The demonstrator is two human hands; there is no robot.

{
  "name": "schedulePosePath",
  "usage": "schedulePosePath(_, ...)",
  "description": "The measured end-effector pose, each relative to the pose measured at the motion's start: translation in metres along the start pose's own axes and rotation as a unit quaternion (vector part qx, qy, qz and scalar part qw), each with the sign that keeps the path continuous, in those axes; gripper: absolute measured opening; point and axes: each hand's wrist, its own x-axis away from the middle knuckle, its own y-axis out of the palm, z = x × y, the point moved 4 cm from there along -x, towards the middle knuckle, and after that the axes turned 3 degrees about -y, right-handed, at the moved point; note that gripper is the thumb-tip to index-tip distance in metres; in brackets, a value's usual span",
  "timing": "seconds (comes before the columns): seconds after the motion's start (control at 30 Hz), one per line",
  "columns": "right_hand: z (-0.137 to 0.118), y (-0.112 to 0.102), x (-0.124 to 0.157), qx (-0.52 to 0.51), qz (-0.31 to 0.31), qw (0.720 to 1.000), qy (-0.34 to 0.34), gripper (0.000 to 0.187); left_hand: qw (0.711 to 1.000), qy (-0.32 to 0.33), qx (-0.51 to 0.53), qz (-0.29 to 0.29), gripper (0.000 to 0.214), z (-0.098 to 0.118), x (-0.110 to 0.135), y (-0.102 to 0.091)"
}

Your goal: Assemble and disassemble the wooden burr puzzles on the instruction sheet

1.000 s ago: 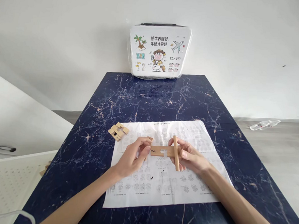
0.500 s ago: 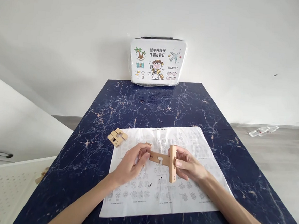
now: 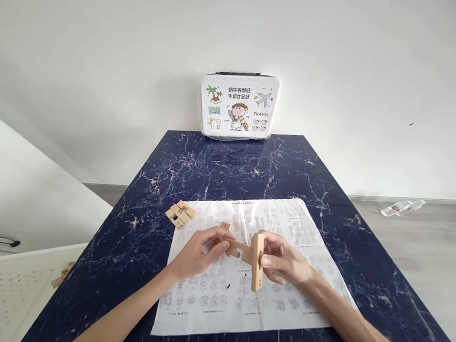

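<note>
Between my hands, above a printed sheet, is a joined set of notched wooden puzzle pieces. One notched bar [image 3: 241, 251] runs crosswise, and an upright wooden bar [image 3: 257, 267] crosses its right end. My left hand [image 3: 201, 252] pinches the crosswise bar's left end, where another wooden piece [image 3: 226, 226] sticks up behind the fingers. With thumb and fingers, my right hand [image 3: 284, 258] grips the joint at the upright bar. The instruction sheet [image 3: 201, 325] lies beneath, covered in small printed diagrams. Several more wooden puzzle pieces [image 3: 180, 213] sit together at its upper left corner.
A white cartoon-printed case [image 3: 238, 106] in clear plastic stands at the back of the blue marbled table [image 3: 227, 176], against the wall. A white perforated basket [image 3: 8, 291] holding wooden pieces [image 3: 62, 275] is at lower left. A clear plastic bottle [image 3: 403, 208] lies on the floor at right.
My view has tilted up slightly, so the scene sits lower. Both hands still hold the joined pieces; the upright bar has turned a little and shifted left, closer to my left hand.
</note>
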Motion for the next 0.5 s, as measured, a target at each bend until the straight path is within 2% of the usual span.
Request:
schedulePosePath(0.17, -0.0008, 0.0023, -0.0005, 0.017, 0.000, 1.000, -0.006, 0.029, 1.000, -0.020, 0.013, 0.001, 0.033, -0.0035, -0.0009, -0.0008)
schedulePosePath(0.5, -0.0017, 0.0021, -0.0062, 0.016, 0.000, 1.000, -0.019, 0.029, 0.993, -0.049, 0.107, 0.001, 0.036, -0.0058, -0.0027, -0.0057)
